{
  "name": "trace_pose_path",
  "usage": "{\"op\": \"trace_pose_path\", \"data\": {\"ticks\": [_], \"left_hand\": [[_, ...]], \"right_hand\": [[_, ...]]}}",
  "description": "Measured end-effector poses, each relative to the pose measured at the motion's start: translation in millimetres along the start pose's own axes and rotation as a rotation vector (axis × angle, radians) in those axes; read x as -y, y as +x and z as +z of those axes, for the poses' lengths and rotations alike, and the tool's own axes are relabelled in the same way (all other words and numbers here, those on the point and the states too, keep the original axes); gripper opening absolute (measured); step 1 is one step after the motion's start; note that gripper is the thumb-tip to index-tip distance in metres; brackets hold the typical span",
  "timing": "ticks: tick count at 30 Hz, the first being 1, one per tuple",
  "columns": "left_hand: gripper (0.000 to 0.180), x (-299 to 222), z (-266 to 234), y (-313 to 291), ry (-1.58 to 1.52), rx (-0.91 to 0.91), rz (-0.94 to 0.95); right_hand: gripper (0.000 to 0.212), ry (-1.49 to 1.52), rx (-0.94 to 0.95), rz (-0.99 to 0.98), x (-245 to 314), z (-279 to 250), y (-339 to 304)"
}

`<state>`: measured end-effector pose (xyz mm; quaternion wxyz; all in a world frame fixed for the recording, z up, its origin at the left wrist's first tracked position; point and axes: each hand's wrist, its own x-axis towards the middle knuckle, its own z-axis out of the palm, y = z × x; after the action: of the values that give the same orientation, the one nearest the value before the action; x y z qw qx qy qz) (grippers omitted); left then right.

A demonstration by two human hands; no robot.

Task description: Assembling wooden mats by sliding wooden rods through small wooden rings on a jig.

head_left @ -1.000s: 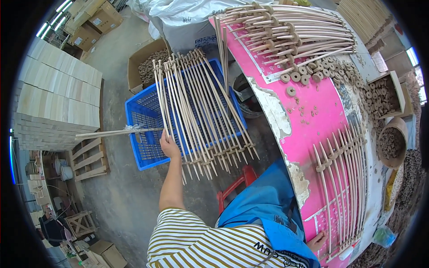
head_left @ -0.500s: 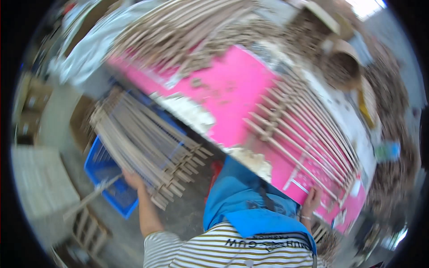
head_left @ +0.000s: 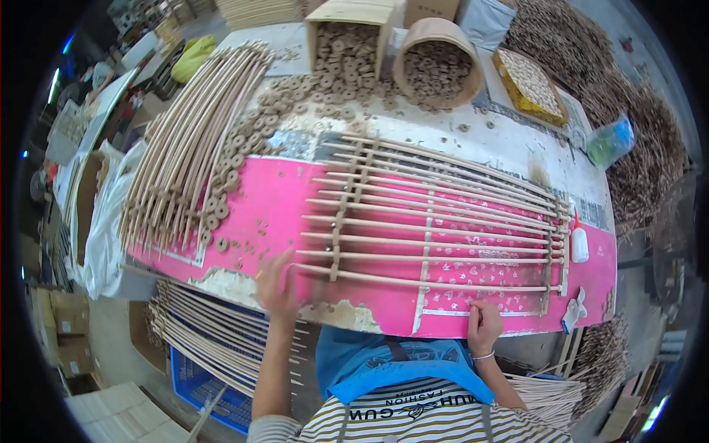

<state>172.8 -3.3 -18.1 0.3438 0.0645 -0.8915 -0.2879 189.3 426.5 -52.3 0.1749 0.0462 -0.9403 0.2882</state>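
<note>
Left hand (head_left: 277, 284) now at one rack (head_left: 436, 229)

Brown cardboard boxes (head_left: 65, 336) sitting stacked at far left, an open carton (head_left: 347, 29) of wooden rings standing on the table's far edge — a white glue bottle (head_left: 579, 244) lying at right.

A craft workshop: pink worktable (head_left: 281, 193), stick bundles (head_left: 185, 140), boxes of wooden rings (head_left: 346, 46).

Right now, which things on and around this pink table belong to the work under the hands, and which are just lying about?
In the work:
- left hand, blurred, at the table's near edge
- right hand resting on the wooden slat frame
- wooden rings
- glue bottle

Lying about:
- stick bundle
- blue crate
- round tub
- green bag
</note>
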Motion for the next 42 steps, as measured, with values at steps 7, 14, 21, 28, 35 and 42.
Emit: {"op": "trace_pose_path", "data": {"ticks": [7, 14, 21, 28, 35, 42], "left_hand": [[0.036, -79, 200, 176, -0.122, 0.453, 0.58], [0.039, -89, 285, 218, -0.085, 0.903, 0.477], [0.039, -91, 300, 221, -0.089, 0.956, 0.5], [0.034, -88, 307, 235, -0.124, 1.063, 0.441], [0.029, -93, 308, 235, -0.226, 1.138, 0.362], [0.032, -96, 255, 254, -0.18, 1.01, 0.343]], "right_hand": [[0.009, 0.046, -0.002, 0.012, 5, -3, 7], [0.016, 0.059, 0.041, 0.039, -1, -11, 8], [0.023, 0.078, 0.069, 0.019, -6, -13, 6], [0.022, 0.07, 0.063, 0.019, -6, -11, 4], [0.016, 0.094, 0.052, 0.027, -6, -17, 10], [0.019, 0.126, 0.051, -0.013, -1, -11, 13]]}}
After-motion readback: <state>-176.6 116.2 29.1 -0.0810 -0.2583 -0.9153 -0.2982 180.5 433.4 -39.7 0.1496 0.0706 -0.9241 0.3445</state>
